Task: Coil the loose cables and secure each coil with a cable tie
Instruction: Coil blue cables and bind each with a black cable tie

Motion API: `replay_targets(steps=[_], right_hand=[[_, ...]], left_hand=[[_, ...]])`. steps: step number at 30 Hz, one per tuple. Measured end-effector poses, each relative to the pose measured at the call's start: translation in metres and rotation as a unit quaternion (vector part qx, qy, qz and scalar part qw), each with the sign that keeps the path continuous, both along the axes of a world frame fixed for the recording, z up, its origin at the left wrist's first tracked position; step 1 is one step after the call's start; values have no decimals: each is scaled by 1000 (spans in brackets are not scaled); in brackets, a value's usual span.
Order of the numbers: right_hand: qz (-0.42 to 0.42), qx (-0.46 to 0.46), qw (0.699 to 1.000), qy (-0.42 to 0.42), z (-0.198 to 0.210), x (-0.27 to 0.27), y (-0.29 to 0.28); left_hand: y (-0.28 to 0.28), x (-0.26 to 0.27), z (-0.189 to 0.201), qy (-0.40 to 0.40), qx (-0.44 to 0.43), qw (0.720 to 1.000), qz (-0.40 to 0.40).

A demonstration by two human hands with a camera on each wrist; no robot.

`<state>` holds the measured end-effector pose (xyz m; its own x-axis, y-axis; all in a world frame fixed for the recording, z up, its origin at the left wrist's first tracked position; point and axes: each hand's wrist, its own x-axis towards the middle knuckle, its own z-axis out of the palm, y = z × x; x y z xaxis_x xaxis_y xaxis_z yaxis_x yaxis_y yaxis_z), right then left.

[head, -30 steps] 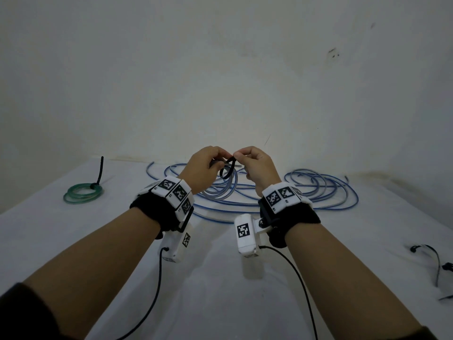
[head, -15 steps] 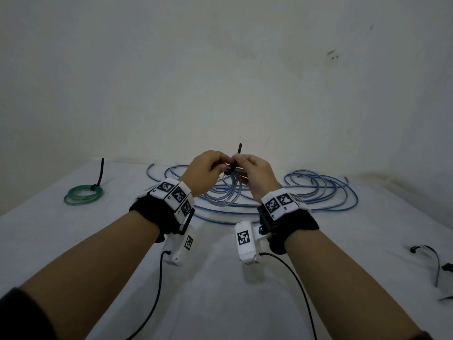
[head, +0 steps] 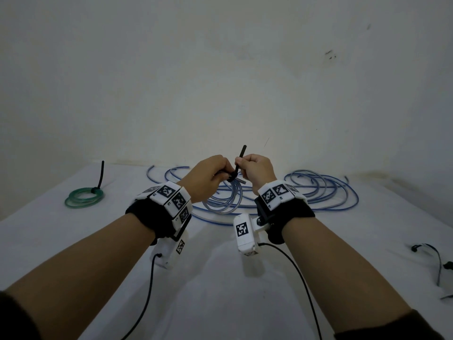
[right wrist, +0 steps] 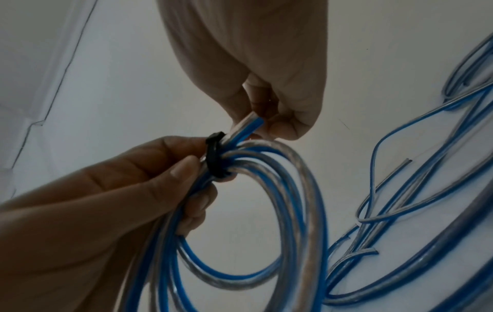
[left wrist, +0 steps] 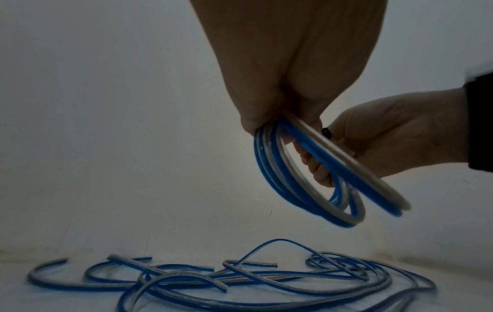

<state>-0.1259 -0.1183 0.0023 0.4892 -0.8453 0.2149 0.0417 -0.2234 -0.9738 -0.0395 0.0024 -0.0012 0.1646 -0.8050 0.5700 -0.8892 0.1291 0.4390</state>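
Note:
A small coil of blue-and-clear cable (head: 224, 202) hangs in the air between my hands, above the table. My left hand (head: 220, 174) grips the coil (right wrist: 293, 211) at its top, fingers curled round the bundled strands. A black cable tie (right wrist: 214, 157) is wrapped round those strands right beside my left thumb. My right hand (head: 242, 168) pinches the tie's tail (head: 242, 154), which sticks up above the fingers. In the left wrist view the coil (left wrist: 306, 177) dangles below my left hand (left wrist: 280, 120), with the tie's head (left wrist: 326, 133) against my right hand (left wrist: 387, 143).
Loose blue-and-clear cables (head: 318, 190) sprawl over the far part of the white table (head: 220, 290). A green coil (head: 83, 198) with a black tie round it lies at the far left. Spare black ties (head: 431, 256) lie near the right edge. A wall stands close behind.
The wide tie loop has closed tight round the coil. The tie's tail has come through and now sticks up above my right hand, which pulled upward. The coil hangs lower.

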Motion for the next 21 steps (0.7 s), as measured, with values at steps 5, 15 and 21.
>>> replay_targets(steps=[5,15,21], right_hand=[[3,37,999,12,1,1,-4],[-21,49,998,32,-3,8,-5],[-4,26,1000,-11,5,7,5]], left_hand=[[2,-1,2,-34,12,999,-3],[4,3,-5,-55,13,998,-20],[7,9,-1,-6,-24,1000,0]])
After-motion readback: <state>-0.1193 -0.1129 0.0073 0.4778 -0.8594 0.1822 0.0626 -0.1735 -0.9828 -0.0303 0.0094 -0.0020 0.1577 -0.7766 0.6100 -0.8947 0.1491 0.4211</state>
